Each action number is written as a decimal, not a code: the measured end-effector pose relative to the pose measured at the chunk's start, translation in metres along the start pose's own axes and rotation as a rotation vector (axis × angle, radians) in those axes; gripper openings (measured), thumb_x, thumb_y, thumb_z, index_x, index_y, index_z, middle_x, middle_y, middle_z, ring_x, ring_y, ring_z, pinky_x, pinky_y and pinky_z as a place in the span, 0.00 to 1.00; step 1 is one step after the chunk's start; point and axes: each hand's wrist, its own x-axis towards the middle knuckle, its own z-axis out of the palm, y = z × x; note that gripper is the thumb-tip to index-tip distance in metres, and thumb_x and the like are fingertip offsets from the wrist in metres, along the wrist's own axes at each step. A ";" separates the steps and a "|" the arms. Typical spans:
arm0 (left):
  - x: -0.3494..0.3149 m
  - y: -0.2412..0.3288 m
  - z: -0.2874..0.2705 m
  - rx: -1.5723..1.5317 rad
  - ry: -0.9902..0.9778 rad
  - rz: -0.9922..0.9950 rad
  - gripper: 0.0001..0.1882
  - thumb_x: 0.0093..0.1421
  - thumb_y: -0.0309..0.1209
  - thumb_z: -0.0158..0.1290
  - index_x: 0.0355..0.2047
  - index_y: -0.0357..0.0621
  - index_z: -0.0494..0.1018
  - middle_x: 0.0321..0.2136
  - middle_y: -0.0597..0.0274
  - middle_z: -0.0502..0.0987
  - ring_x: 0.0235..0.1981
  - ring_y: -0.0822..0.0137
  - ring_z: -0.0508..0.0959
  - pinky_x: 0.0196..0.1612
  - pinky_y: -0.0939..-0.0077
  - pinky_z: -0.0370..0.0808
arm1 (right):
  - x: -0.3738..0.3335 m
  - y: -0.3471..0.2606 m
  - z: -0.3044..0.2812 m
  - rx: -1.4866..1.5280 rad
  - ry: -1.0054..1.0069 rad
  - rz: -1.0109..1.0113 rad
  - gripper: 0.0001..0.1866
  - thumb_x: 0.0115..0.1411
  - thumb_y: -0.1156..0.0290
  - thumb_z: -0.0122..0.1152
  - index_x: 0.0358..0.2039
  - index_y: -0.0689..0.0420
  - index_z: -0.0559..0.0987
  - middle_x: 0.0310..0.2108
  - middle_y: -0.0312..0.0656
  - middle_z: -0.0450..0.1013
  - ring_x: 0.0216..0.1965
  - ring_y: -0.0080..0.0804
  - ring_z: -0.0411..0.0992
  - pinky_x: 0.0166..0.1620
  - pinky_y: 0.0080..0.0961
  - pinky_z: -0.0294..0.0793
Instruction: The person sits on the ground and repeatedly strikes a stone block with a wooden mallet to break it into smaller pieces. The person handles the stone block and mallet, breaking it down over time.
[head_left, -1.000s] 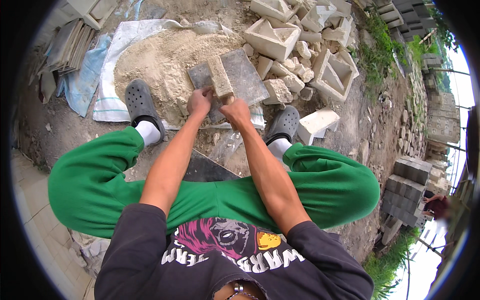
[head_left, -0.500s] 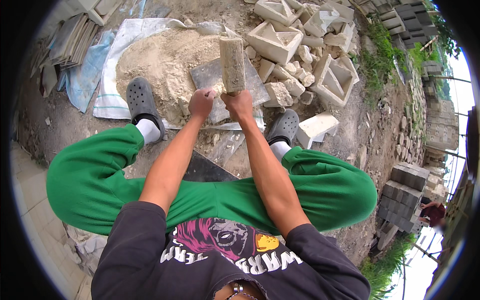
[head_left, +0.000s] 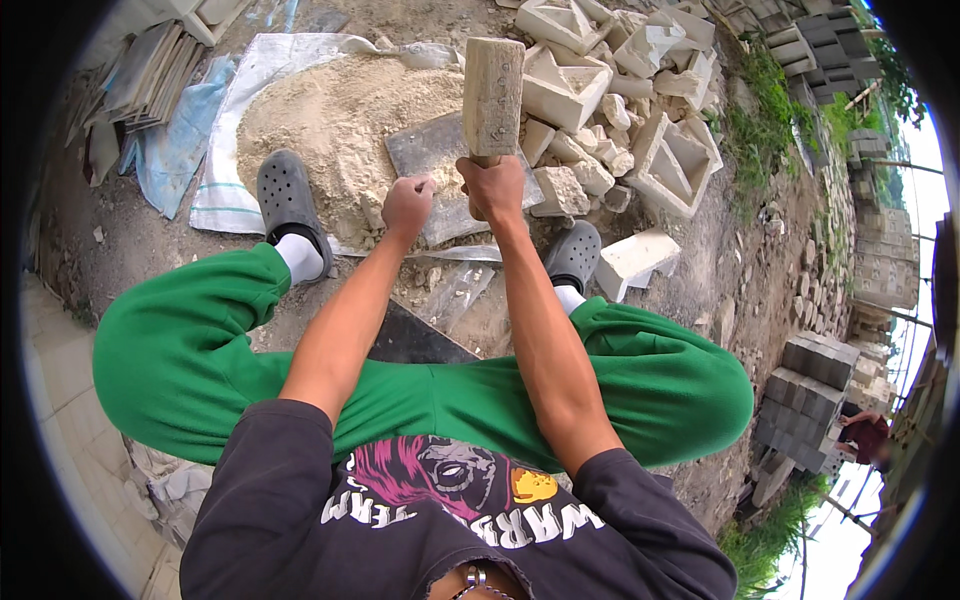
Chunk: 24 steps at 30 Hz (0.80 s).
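I gripped the mallet [head_left: 493, 97] above the dark slab [head_left: 417, 150] with my right hand [head_left: 493, 188], its long axis running away from me, blocky head outermost. My left hand [head_left: 407, 206] was curled; I couldn't tell whether around anything. Pale powder [head_left: 310, 120] covered a white sack [head_left: 213, 205] outdoors, rubble [head_left: 590, 165] heaped rightward on bare ground [head_left: 690, 275].

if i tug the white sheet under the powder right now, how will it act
The white sheet is probably floppy, since its far edge bunches and wrinkles. It would likely drag heavily, with so much powder heaped on it. The dark slab might shift or tilt too, as it lies at the heap's right edge.
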 end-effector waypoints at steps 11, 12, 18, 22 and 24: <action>-0.001 0.019 -0.007 0.016 -0.048 -0.089 0.16 0.62 0.46 0.56 0.43 0.55 0.84 0.35 0.56 0.84 0.40 0.50 0.82 0.43 0.58 0.77 | -0.002 0.071 0.016 -0.130 -0.094 0.256 0.16 0.46 0.63 0.68 0.24 0.67 0.81 0.19 0.48 0.78 0.21 0.34 0.79 0.29 0.33 0.78; -0.001 0.011 -0.006 0.031 -0.025 -0.073 0.15 0.62 0.46 0.56 0.43 0.54 0.84 0.34 0.55 0.83 0.39 0.50 0.82 0.43 0.58 0.77 | -0.008 0.045 0.012 -0.085 -0.059 0.202 0.17 0.46 0.62 0.68 0.23 0.67 0.81 0.19 0.48 0.78 0.21 0.37 0.78 0.29 0.34 0.77; -0.001 0.002 0.003 0.010 0.027 -0.029 0.17 0.61 0.46 0.57 0.41 0.51 0.84 0.36 0.54 0.84 0.37 0.51 0.83 0.42 0.60 0.78 | -0.007 0.019 0.007 -0.032 0.053 0.005 0.17 0.46 0.62 0.68 0.24 0.67 0.79 0.18 0.49 0.76 0.21 0.38 0.77 0.29 0.37 0.73; -0.001 0.022 -0.001 0.040 -0.039 -0.101 0.16 0.62 0.46 0.56 0.44 0.55 0.83 0.38 0.55 0.83 0.42 0.52 0.82 0.44 0.59 0.77 | -0.008 0.091 0.023 -0.224 -0.067 0.143 0.16 0.47 0.64 0.70 0.23 0.68 0.81 0.19 0.44 0.77 0.20 0.30 0.77 0.27 0.31 0.76; -0.005 0.031 -0.008 0.050 -0.074 -0.149 0.16 0.62 0.46 0.57 0.46 0.59 0.83 0.40 0.57 0.82 0.44 0.53 0.81 0.45 0.59 0.76 | -0.004 0.097 0.023 -0.345 -0.142 0.303 0.17 0.45 0.63 0.70 0.24 0.69 0.81 0.20 0.46 0.78 0.23 0.34 0.79 0.30 0.33 0.78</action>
